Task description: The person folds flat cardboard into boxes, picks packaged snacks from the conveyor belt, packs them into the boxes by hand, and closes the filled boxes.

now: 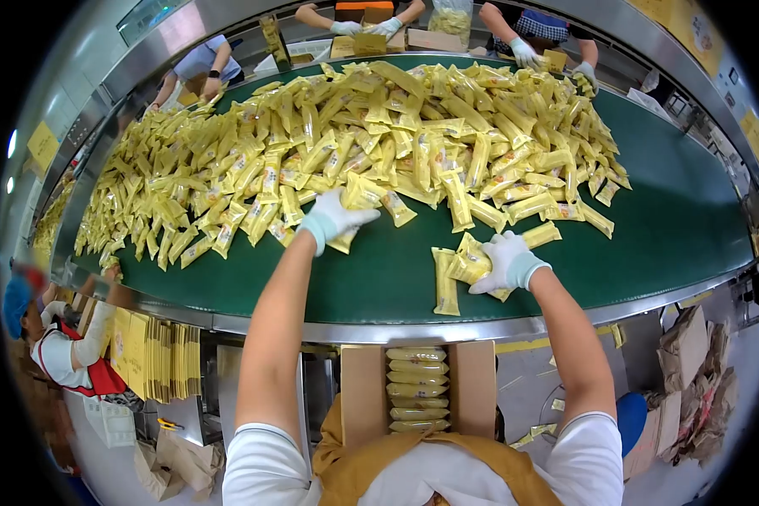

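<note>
My left hand (333,221), in a white glove, rests at the near edge of the heap of yellow packets (379,126). Its thumb is spread away from the fingers, beside a yellow packet (362,192); another shows under the palm. My right hand (508,260), also gloved, closes over a small cluster of yellow packets (470,261) nearer the belt's front edge. One packet (445,282) lies upright in view at that cluster's left side. Below, an open cardboard box (364,396) holds a column of several stacked packets (417,379).
A green conveyor belt (658,202) carries the heap, with a metal rim (329,331) along its near side. Co-workers' gloved hands (527,54) work across the belt. At left, another person (80,346) stands near flattened cartons (156,354). Brown paper (700,405) lies at right.
</note>
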The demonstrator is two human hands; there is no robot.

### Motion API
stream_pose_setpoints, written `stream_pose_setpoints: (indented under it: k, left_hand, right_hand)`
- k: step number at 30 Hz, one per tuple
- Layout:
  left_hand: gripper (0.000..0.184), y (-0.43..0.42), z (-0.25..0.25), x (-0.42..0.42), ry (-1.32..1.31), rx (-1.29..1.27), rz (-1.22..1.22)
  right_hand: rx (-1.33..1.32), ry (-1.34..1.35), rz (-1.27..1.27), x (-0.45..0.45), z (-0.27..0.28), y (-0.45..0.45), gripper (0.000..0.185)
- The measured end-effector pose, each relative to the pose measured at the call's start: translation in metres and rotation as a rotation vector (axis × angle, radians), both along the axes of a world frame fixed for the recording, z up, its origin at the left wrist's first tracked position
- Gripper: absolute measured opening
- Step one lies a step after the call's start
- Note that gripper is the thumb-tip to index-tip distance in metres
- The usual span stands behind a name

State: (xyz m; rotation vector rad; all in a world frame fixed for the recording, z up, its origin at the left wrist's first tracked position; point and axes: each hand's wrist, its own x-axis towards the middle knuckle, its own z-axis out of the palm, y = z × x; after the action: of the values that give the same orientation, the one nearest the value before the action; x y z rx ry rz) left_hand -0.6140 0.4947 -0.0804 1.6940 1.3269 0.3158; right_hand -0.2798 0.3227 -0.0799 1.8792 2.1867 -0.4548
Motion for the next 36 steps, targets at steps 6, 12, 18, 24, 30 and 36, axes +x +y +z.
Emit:
stream_pose_setpoints:
  k: [6, 12, 18, 24, 30, 36]
  left_hand:
    - [0.109, -0.004, -0.016, 0.030, 0.553, 0.176, -0.121]
    - [0.121, -0.062, -0.015, 0.028, 0.750, 0.460, -0.222]
    - [0.129, -0.065, -0.047, 0.019, 0.822, 0.622, -0.176]
    - [0.127, -0.092, -0.031, 0.007, 0.804, 0.504, -0.200]
    - [0.079, -0.108, -0.072, -0.073, -0.371, 0.120, 0.326]
    - [0.079, -0.190, 0.001, -0.088, -1.405, -0.395, 0.549]
  right_hand:
    - [0.080, 0.249, -0.085, 0.004, -0.021, -0.040, 0.087]
    - [0.186, 0.015, -0.019, 0.007, -0.020, -0.077, 0.080]
    - [0.335, -0.038, -0.110, -0.004, -0.039, -0.093, 0.112]
    - [0.412, 0.654, -0.687, -0.006, -0.050, -0.076, 0.107]
    - [-0.234, 2.130, -0.967, -0.029, 0.044, -0.123, 0.052]
    - [0.102, 0.837, 0.309, -0.108, 0.084, -0.147, 0.090]
